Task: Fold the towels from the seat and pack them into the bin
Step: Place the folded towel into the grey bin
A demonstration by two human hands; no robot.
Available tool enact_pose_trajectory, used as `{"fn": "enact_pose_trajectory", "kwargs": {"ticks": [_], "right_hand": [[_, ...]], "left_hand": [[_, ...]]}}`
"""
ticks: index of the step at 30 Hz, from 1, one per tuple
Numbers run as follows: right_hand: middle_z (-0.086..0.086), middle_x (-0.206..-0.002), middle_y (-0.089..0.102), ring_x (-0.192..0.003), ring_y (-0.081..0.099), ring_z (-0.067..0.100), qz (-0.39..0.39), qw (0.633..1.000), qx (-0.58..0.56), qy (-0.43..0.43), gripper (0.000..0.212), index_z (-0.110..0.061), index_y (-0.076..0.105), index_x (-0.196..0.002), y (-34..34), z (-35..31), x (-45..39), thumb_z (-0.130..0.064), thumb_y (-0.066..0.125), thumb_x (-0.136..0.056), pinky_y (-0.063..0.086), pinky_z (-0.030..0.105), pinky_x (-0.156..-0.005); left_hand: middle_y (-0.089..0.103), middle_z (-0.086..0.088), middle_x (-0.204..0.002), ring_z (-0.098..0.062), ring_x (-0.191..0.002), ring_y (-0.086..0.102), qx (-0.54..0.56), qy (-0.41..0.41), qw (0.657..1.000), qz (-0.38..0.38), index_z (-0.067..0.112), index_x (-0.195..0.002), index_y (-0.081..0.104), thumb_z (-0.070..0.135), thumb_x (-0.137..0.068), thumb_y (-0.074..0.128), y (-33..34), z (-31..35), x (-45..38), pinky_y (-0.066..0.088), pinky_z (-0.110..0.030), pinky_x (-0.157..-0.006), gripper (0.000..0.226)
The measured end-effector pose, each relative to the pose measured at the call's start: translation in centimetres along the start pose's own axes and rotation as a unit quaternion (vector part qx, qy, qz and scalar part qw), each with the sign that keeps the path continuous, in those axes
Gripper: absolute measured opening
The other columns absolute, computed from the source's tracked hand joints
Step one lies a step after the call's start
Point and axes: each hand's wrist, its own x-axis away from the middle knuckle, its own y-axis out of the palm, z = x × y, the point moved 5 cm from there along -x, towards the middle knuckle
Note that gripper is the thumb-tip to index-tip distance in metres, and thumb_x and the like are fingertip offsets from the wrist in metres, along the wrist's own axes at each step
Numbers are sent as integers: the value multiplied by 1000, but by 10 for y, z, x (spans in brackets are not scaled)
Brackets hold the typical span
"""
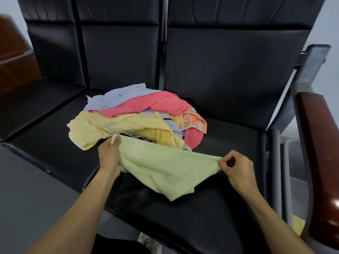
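Over the seat (229,140), both hands pinch the green towel (165,167) taut.

Pale green towel (165,167) beside heaped towels (132,114)

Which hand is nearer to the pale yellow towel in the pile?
Left. The left hand grips the green towel right beside the pale yellow towel. The right hand pinches the green towel's other end, well off to the right.
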Motion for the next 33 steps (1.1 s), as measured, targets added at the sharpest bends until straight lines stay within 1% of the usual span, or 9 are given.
{"fn": "enact_pose_trajectory", "kwargs": {"ticks": [4, 11, 14, 16, 22, 24, 27, 30, 33], "right_hand": [[-4, -90, 67, -79, 62, 5, -14, 999, -47, 2, 17, -18, 64, -106, 4, 0, -1, -6, 63, -94, 45, 9, -62], [0, -79, 70, -75, 62, 14, 13, 983, -178, 45, 18, -18, 71, -83, -12, -8, 9, -15, 61, -98, 51, 31, -71], [3, -80, 70, -71, 61, 16, 59, 972, -223, 39, 17, -17, 71, -85, -40, -35, 10, -15, 60, -99, 51, 32, -62], [-1, -74, 70, -66, 60, 13, 86, 968, -234, 13, 19, -19, 71, -83, -66, -65, 5, -14, 62, -98, 49, 26, -53], [-7, -71, 68, -63, 60, 8, 194, 960, -175, -104, 20, -22, 68, -79, -153, -167, 10, -16, 63, -96, 51, 26, -62], [-7, -71, 66, -66, 61, 9, 193, 968, -95, -131, 17, -20, 68, -79, -169, -186, 16, -18, 64, -96, 51, 28, -66], [0, -78, 67, -75, 66, 22, 205, 966, -100, -125, 16, -14, 67, -85, -190, -195, 23, -20, 61, -98, 57, 37, -69], [5, -80, 65, -76, 63, 25, 192, 969, -97, -119, 19, -8, 62, -87, -200, -200, 31, -19, 56, -101, 45, 22, -59], [-3, -82, 58, -75, 55, 14, 189, 971, -88, -120, 19, -5, 57, -92, -205, -207, 46, -19, 50, -103, 39, 19, -61]], "left_hand": [[67, -1, -102, -19, -97, 63, -25, 17, 1000, -6, 12, -109, 64, 22, -103, 54, 0, 0, -1, 53, -37, -87, 15], [65, -8, -99, -17, -89, 60, -48, 78, 996, 7, 4, -100, 63, 27, -104, 49, -6, 22, 16, 50, -35, -83, 27], [52, -9, -79, -18, -72, 46, -65, 123, 990, -7, -6, -86, 51, 29, -101, 53, -8, 48, 30, 40, -34, -66, 38], [40, -4, -69, -16, -64, 35, -71, 150, 986, -14, 3, -73, 41, 23, -101, 54, -5, 79, 42, 30, -32, -59, 37], [47, 5, -67, -11, -62, 40, -127, 271, 954, -6, 8, -76, 50, 15, -100, 51, -8, 191, 75, 32, -28, -56, 25], [46, -4, -66, -18, -63, 39, -187, 277, 942, -17, -2, -75, 48, 17, -99, 53, -11, 210, 79, 30, -34, -56, 31], [54, -20, -73, -27, -68, 47, -194, 285, 939, -12, -8, -81, 52, 19, -98, 54, -20, 226, 83, 39, -37, -60, 32], [48, -12, -67, -23, -65, 41, -189, 312, 931, -6, -6, -77, 48, 18, -99, 53, -29, 235, 97, 34, -36, -59, 33], [39, 0, -61, -17, -64, 34, -171, 334, 927, -11, 7, -68, 39, 16, -100, 50, -35, 238, 114, 29, -36, -59, 35]]}}
